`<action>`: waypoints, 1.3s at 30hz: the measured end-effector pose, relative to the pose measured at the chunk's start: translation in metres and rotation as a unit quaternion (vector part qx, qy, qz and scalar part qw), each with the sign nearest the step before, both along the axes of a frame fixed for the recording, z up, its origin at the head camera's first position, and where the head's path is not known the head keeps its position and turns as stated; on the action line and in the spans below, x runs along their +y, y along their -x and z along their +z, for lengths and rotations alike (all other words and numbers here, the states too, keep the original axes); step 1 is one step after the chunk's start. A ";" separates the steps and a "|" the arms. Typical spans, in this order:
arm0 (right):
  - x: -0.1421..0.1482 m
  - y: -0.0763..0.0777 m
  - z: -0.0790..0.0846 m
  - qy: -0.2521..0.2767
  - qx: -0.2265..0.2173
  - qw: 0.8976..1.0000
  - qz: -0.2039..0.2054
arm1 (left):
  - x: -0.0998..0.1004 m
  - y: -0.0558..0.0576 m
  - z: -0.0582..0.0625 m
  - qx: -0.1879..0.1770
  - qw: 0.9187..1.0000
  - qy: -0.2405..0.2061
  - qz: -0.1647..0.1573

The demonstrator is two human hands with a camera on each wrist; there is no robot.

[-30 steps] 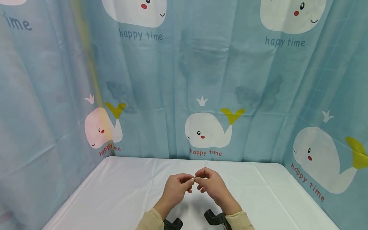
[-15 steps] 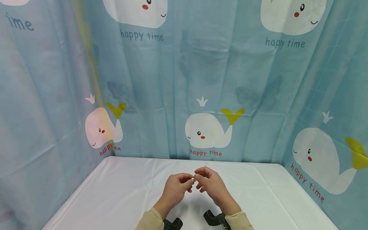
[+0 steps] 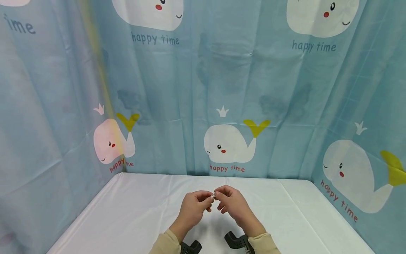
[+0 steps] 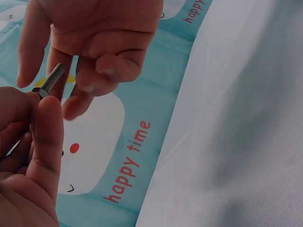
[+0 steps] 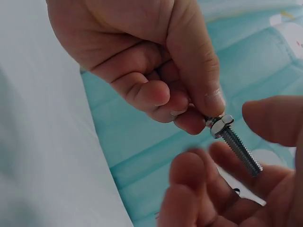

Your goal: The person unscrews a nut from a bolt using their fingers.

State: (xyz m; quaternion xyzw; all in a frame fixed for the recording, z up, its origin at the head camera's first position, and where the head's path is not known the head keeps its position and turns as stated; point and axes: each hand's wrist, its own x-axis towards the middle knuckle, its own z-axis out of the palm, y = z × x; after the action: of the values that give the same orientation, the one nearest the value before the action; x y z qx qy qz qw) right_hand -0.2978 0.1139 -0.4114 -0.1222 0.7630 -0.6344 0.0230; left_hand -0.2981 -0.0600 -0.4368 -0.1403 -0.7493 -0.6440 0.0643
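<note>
My left hand (image 3: 192, 209) pinches the head end of a silver threaded bolt (image 5: 242, 151) between thumb and fingers. A shiny hex nut (image 5: 220, 126) sits on the bolt close to those fingertips. In the left wrist view the bolt's bare thread (image 4: 53, 78) points up and to the right, toward the other hand. My right hand (image 3: 234, 204) is around the free end, its thumb (image 5: 274, 118) held apart from the thread and its fingers loosely bent. The left fingertips cover the bolt's head.
Both hands are raised over a table with a white cloth (image 3: 133, 215). A blue curtain (image 3: 171, 141) printed with whales stands behind and on both sides. Black wrist devices (image 3: 236, 241) stick out below the beige sleeves (image 3: 264, 244).
My right thumb and fingers shift slightly around the bolt's end. The left hand keeps its pinch and stays almost in place.
</note>
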 end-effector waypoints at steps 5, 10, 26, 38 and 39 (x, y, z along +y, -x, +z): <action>0.000 -0.001 -0.001 -0.005 -0.005 1.000 0.015 | 0.000 0.001 0.000 0.001 1.000 -0.002 -0.005; 0.001 -0.001 -0.001 0.004 0.007 1.000 -0.009 | 0.000 0.000 0.000 -0.001 1.000 -0.003 -0.001; -0.001 -0.003 0.004 0.014 -0.006 1.000 -0.014 | 0.000 -0.002 0.004 0.000 1.000 -0.011 0.000; -0.002 -0.004 0.004 0.015 -0.002 1.000 -0.010 | -0.001 -0.004 0.005 0.004 1.000 -0.023 -0.003; -0.002 -0.004 0.004 0.012 -0.004 1.000 -0.009 | -0.001 -0.004 0.005 0.003 1.000 -0.023 -0.003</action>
State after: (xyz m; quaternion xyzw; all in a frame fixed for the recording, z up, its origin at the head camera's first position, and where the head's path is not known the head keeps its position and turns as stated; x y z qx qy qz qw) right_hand -0.2934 0.1124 -0.4074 -0.1127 0.7562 -0.6443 0.0191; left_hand -0.2941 -0.0611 -0.4316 -0.1424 -0.7336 -0.6610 0.0678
